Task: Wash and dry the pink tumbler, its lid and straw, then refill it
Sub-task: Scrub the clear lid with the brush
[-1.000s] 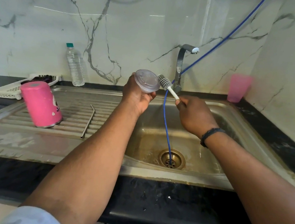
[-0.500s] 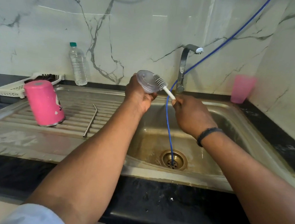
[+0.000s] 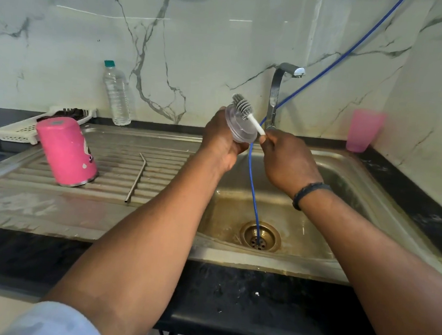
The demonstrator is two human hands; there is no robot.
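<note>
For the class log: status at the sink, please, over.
Left hand grips clear lid; right hand grips brush, bristles on lid. Pink tumbler and straw wait on drainboard. Nothing obstructing.

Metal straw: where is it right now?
In the head view the metal straw lies flat on the ribbed draining board, left of the sink basin, just right of the upturned pink tumbler; neither hand touches it.

White marble-look wall panels (image 3: 204,33) with grey veining fill the upper frame, meeting at a corner on the right. Below them, a stainless steel sink (image 3: 347,161) with a ribbed drainboard at left sits in a black speckled countertop (image 3: 231,295) running along the bottom. A chrome tap (image 3: 276,92) rises at centre right. Streaks of reflected light cross the upper wall.
</note>
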